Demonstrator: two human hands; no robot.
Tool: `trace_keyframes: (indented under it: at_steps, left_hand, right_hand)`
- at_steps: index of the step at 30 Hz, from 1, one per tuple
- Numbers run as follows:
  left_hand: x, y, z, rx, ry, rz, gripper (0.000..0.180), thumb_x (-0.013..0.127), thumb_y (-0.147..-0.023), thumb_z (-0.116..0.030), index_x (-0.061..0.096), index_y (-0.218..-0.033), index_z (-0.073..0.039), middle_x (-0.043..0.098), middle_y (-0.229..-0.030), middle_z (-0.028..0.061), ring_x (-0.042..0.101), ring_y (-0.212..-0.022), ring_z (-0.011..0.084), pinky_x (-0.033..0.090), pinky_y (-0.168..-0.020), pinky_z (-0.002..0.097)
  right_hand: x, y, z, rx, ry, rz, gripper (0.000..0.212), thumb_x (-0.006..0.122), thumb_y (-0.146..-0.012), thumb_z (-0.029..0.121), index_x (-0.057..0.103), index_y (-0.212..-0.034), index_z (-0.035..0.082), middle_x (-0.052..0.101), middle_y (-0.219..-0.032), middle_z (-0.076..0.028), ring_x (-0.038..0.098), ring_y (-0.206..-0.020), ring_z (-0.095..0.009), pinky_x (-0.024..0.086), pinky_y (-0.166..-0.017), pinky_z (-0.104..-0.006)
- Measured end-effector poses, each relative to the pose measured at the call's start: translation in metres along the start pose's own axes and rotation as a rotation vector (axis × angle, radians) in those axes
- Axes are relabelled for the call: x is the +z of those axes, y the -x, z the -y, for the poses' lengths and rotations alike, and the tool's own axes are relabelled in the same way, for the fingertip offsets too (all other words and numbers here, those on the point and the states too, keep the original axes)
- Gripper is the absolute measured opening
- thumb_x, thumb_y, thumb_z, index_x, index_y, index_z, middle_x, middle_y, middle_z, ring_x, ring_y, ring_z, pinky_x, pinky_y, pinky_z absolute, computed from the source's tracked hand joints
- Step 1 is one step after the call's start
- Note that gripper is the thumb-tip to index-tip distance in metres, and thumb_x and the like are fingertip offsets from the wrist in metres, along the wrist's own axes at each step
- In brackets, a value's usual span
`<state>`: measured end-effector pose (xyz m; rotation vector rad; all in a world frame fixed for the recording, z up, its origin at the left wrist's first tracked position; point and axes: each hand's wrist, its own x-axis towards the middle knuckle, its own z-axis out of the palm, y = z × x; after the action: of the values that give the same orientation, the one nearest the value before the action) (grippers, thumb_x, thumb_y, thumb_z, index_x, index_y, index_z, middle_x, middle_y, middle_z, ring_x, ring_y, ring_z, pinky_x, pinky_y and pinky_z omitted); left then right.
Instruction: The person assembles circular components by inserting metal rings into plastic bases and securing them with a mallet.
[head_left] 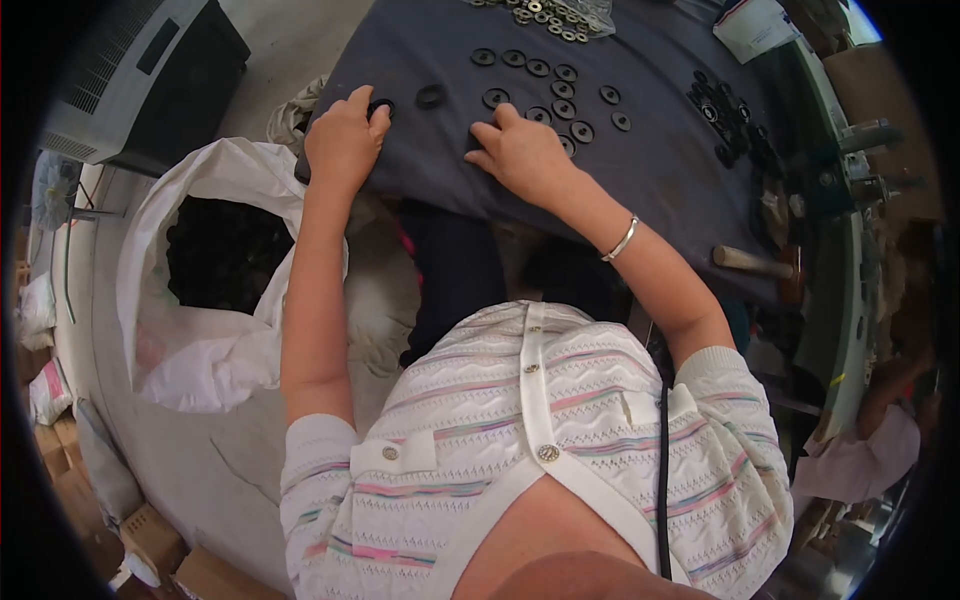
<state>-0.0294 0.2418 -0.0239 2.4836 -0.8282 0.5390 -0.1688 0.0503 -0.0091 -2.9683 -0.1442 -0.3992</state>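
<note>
At the left edge of the grey cloth-covered table, my left hand has thumb and index finger around a small black round part. Another black ring lies just right of it. My right hand hovers low over the cloth, its fingers bent and apart, with nothing seen between them. Its fingertips are close to a black disc with a raised centre; whether they touch it I cannot tell. Several similar black discs lie loosely beyond and to the right of that hand.
Small metal rings lie at the far edge by a clear plastic bag. More black parts are heaped at the right, near a wooden-handled hammer and a green machine. An open white sack of black pieces stands left.
</note>
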Motion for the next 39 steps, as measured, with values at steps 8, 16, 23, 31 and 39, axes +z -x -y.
trace_keyframes:
  at_steps: [8, 16, 23, 31, 39]
  left_hand:
    - [0.004, -0.007, -0.006, 0.0, -0.211, 0.188, 0.033, 0.06, -0.08, -0.037, 0.053, -0.081, -0.005, 0.063, -0.075, 0.0153, 0.063, -0.073, 0.0354, 0.05, -0.064, 0.0446]
    - [0.01, -0.005, 0.026, -0.388, 0.676, 0.049, 0.033, 0.063, -0.081, -0.032, 0.06, -0.087, 0.001, 0.057, -0.065, 0.0097, 0.058, -0.058, 0.0205, 0.047, -0.051, 0.0328]
    - [-0.009, 0.009, 0.0, -0.811, 1.801, 0.2, 0.028, 0.057, -0.088, -0.027, 0.057, -0.092, 0.001, 0.054, -0.065, 0.007, 0.05, -0.049, 0.0148, 0.03, -0.036, 0.0214]
    - [-0.002, 0.022, -0.015, -0.894, 2.261, 0.289, 0.028, 0.054, -0.084, -0.023, 0.057, -0.097, 0.002, 0.06, -0.078, 0.0117, 0.054, -0.061, 0.0225, 0.037, -0.042, 0.024]
    - [-0.008, 0.034, -0.048, -0.84, 2.173, -0.036, 0.018, 0.054, -0.08, -0.006, 0.056, -0.098, -0.002, 0.052, -0.075, 0.0087, 0.051, -0.059, 0.0196, 0.034, -0.042, 0.0232]
  right_hand:
    - [0.005, 0.004, 0.002, 0.084, 0.001, -0.034, 0.016, 0.06, -0.081, 0.017, 0.053, -0.084, 0.003, 0.05, -0.084, -0.015, 0.061, -0.065, -0.03, 0.05, -0.058, -0.0396]
    - [0.006, -0.032, 0.003, 0.017, -0.198, -0.252, 0.014, 0.055, -0.08, 0.005, 0.053, -0.094, 0.004, 0.052, -0.086, -0.016, 0.059, -0.07, -0.037, 0.049, -0.062, -0.0439]
    - [0.024, -0.082, 0.012, 0.018, -0.167, -0.034, 0.014, 0.053, -0.08, 0.005, 0.054, -0.093, 0.002, 0.053, -0.093, -0.021, 0.061, -0.08, -0.037, 0.051, -0.07, -0.0425]
    - [0.027, -0.089, 0.007, 0.03, -0.161, 0.061, 0.019, 0.059, -0.076, 0.013, 0.062, -0.09, 0.001, 0.055, -0.097, -0.024, 0.062, -0.082, -0.036, 0.052, -0.074, -0.0405]
    - [0.003, -0.055, 0.015, 0.305, -1.046, -0.083, 0.025, 0.062, -0.079, 0.015, 0.06, -0.096, -0.002, 0.055, -0.07, -0.008, 0.057, -0.061, -0.019, 0.046, -0.052, -0.0298]
